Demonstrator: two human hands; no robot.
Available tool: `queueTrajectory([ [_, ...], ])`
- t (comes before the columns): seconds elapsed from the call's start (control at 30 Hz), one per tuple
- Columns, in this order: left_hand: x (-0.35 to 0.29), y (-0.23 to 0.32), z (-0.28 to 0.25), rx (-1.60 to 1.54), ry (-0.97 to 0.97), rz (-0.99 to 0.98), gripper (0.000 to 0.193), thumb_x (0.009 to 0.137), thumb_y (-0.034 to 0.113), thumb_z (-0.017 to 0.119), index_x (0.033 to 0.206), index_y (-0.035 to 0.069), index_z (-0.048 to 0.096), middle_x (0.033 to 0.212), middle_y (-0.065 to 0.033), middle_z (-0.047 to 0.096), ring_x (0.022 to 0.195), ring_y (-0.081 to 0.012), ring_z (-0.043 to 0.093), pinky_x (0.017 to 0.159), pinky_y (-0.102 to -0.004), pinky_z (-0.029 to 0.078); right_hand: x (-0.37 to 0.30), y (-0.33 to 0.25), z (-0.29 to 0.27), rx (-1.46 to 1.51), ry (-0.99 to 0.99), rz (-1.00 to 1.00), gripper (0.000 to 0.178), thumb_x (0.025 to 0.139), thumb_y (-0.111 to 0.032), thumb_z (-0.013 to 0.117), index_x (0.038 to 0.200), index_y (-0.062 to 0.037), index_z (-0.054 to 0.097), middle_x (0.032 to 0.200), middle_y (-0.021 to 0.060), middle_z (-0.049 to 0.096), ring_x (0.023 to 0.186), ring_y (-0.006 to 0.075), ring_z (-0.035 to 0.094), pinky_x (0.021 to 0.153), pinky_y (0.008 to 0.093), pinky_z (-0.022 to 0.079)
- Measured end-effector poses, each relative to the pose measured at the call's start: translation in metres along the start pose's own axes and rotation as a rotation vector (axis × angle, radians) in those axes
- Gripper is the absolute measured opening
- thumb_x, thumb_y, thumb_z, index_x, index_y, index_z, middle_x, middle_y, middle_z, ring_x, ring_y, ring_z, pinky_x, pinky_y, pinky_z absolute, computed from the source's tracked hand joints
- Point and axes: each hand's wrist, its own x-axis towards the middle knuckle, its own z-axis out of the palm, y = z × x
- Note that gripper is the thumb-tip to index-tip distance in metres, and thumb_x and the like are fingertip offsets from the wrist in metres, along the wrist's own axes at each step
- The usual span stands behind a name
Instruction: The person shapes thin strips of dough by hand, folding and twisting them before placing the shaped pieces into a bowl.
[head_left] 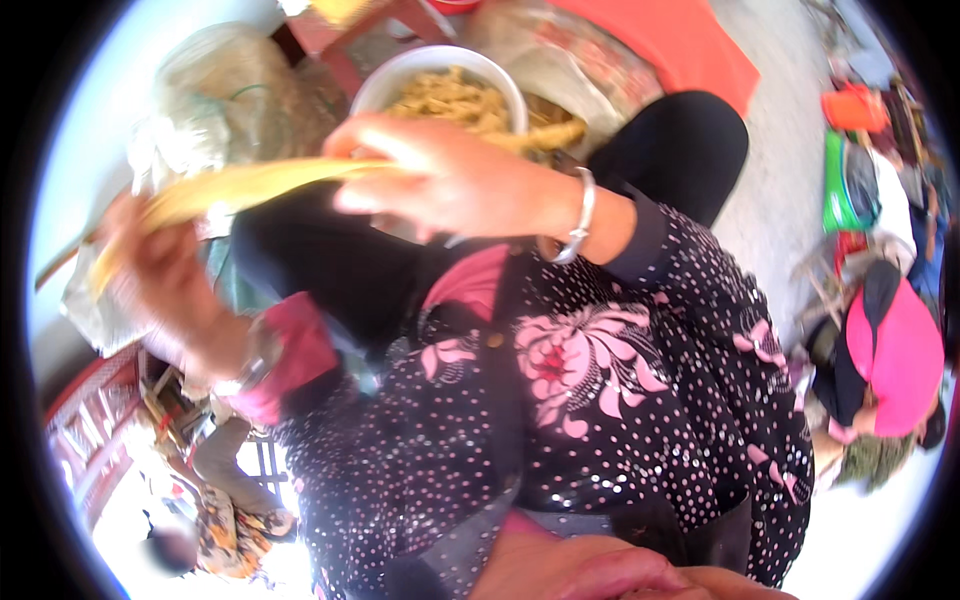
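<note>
A long, flat, pale-yellow strip [260, 184] stretches between my hands above my lap, blurred by motion. My right hand [440, 178], with a silver bangle at its wrist, is closed on the strip's right part. At the other end, my left hand [165, 285] is smeared, its fingers bent around the strip. Just beyond my right hand stands a white bowl [368, 88] heaped with yellowish-brown pieces [450, 92]. A thicker yellow piece [555, 135] shows past my right wrist; I cannot tell whether it lies in the bowl or hangs from my hand.
A large clear plastic bag [215, 95] stands at the far left, beside a reddish wooden stool [350, 40]. Orange-red cloth [690, 45] lies at the far right of the bowl. People are nearby, one in bright pink [895, 340] at right, another [235, 470] at lower left by a red chair [95, 410].
</note>
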Motion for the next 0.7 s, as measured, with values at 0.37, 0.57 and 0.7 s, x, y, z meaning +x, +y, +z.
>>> queueTrajectory([
  [0.37, -0.001, -0.058, 0.083, -0.302, -0.578, -0.372, 0.011, 0.088, 0.01, 0.06, 0.091, -0.001, 0.061, 0.065, -0.001, 0.054, 0.054, -0.0057, 0.049, 0.05, -0.0197, 0.044, 0.024, 0.002, -0.07, 0.06, 0.018, 0.127, 0.033, 0.099, -0.032, 0.045, 0.086, -0.0034, 0.055, 0.06, -0.0054, 0.041, 0.047, 0.0005, 0.039, 0.04, 0.0161, 0.033],
  [0.57, 0.047, -0.067, 0.098, -0.354, -0.456, -0.269, 0.01, 0.087, 0.009, 0.06, 0.086, -0.001, 0.059, 0.065, -0.0016, 0.055, 0.053, -0.0078, 0.05, 0.051, -0.0201, 0.045, 0.095, 0.01, -0.098, -0.465, 0.078, -0.209, 0.034, 0.097, -0.036, 0.047, 0.084, -0.0051, 0.056, 0.065, 0.0021, 0.047, 0.059, 0.0131, 0.045, 0.054, 0.0265, 0.037],
  [0.7, 0.08, -0.081, 0.106, -0.33, -0.383, -0.286, 0.008, 0.086, 0.011, 0.062, 0.086, 0.004, 0.061, 0.067, 0.0005, 0.054, 0.051, -0.0048, 0.04, 0.056, -0.0234, 0.045, 0.136, 0.018, -0.108, -0.691, 0.15, -0.237, 0.03, 0.095, -0.032, 0.047, 0.092, -0.0052, 0.06, 0.074, 0.0185, 0.059, 0.072, 0.0366, 0.057, 0.064, 0.0424, 0.043],
])
